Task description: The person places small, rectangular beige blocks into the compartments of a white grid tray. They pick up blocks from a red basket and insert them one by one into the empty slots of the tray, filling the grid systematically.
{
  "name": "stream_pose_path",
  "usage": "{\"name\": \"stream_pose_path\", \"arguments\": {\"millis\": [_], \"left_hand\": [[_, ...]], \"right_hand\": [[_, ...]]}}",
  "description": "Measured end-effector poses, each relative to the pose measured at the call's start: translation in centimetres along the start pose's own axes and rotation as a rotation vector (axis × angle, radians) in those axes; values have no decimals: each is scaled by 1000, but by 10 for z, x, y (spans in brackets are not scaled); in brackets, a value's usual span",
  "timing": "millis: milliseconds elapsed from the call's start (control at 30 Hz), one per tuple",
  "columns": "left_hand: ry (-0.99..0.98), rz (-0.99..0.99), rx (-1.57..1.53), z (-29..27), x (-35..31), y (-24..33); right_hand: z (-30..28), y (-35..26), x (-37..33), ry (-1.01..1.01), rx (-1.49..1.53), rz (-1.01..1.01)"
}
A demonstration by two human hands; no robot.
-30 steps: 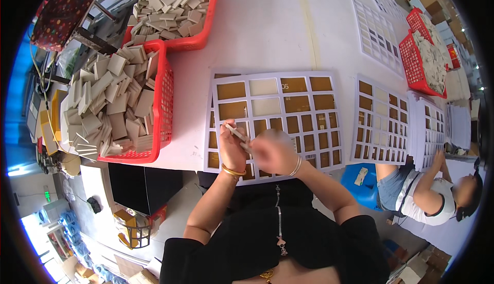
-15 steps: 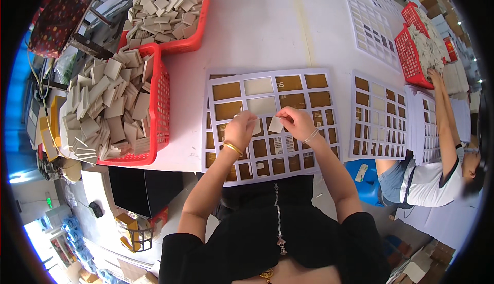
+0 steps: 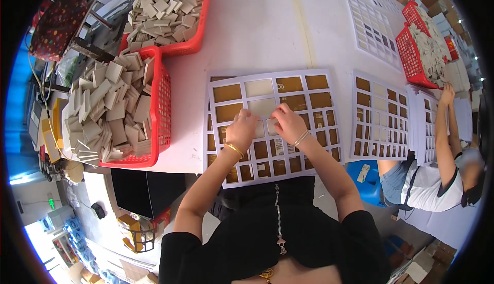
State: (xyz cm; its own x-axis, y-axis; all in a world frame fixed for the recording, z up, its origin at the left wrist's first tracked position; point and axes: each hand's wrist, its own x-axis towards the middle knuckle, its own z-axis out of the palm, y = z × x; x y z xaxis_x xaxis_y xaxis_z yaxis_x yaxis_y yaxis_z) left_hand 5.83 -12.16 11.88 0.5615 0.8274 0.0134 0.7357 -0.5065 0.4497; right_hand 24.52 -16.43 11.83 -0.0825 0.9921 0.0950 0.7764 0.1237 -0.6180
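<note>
Left hand (image 3: 242, 129), right hand (image 3: 289, 125): fingers are bending over pale tiles (image 3: 259, 129) at the white grid frame's (image 3: 304, 92) openings, seemingly steadying them; gripping or only touching, one cannot tell. Red basket (image 3: 163, 114): standing leftward, presumably keeping stock reachable.

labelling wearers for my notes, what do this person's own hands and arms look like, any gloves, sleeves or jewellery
Neither the left hand nor the right hand is gloved. A gold-coloured bangle circles the left wrist; thin, pale metallic bands circle the right. The black sleeves are short, leaving both forearms uncovered.
</note>
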Motion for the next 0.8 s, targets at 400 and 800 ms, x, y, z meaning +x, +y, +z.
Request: {"name": "stream_pose_path", "arguments": {"millis": [400,800], "left_hand": [[261,299,-51,-46,37,-12],[383,-310,256,-162,246,-218]], "right_hand": [[-1,-13,-19,-57,-339,-101],[2,-18,-38,-47,-335,27]]}}
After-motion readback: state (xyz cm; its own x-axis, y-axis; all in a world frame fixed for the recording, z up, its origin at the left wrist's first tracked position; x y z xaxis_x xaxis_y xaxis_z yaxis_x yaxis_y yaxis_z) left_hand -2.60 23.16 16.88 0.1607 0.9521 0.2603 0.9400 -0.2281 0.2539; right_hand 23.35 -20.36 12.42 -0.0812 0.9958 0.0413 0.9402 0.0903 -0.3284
